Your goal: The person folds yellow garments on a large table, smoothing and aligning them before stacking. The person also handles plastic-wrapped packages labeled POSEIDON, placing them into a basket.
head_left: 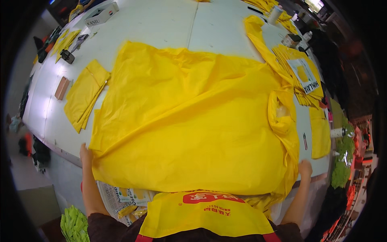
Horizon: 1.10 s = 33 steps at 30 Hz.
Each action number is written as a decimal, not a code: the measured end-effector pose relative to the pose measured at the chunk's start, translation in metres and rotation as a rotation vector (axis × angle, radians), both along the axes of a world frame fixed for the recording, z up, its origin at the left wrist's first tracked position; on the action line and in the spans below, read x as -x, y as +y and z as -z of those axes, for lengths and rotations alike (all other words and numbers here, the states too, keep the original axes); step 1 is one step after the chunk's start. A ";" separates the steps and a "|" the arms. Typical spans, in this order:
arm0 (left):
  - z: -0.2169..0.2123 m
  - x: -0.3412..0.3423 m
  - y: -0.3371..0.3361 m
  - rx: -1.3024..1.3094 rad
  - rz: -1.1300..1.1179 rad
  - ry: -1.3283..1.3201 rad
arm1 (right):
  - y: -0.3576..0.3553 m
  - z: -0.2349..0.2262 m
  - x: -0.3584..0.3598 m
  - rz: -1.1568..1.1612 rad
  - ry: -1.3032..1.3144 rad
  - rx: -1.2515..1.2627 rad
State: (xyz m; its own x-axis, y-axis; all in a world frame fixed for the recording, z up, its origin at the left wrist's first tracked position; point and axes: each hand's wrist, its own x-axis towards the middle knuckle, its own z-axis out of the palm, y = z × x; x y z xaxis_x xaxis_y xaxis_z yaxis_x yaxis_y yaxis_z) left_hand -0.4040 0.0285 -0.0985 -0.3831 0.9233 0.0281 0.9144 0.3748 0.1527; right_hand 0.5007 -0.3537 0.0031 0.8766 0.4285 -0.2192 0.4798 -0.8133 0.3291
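A large yellow raincoat (189,133) of thin, shiny sheet lies spread over the table, with a long diagonal fold across it. On its right side a bunched, rolled part leaves an opening, and a narrow strip runs up to the far right. My left hand (85,154) is closed at the raincoat's near left edge, seeming to pinch it. At the near right edge my right hand (305,168) is also closed, its fingertips partly hidden. A yellow apron (201,218) with red print covers my front, close to the raincoat's near edge.
Folded yellow pieces (84,97) and a small brown box (62,88) lie on the left. On the right are a stack of yellow pieces (288,66), a printed packet (303,76) and a pen (305,141). A white box (100,15) stands far left.
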 end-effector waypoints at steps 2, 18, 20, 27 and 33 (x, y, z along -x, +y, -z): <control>-0.029 -0.052 0.059 -0.078 0.143 -0.208 | 0.086 -0.003 -0.009 -0.327 0.160 -0.500; -0.030 -0.299 0.392 -0.143 0.074 -0.343 | 0.470 0.107 -0.122 -0.742 0.158 -0.328; -0.018 -0.277 0.404 -0.059 -0.010 -0.564 | 0.480 0.088 -0.108 -0.825 -0.043 -0.200; -0.069 -0.231 0.422 -0.534 0.124 -0.857 | 0.446 0.074 -0.194 -0.965 -0.307 -0.106; -0.253 -0.191 0.307 -1.056 0.476 -0.683 | 0.368 -0.006 -0.242 -1.137 -0.201 -0.614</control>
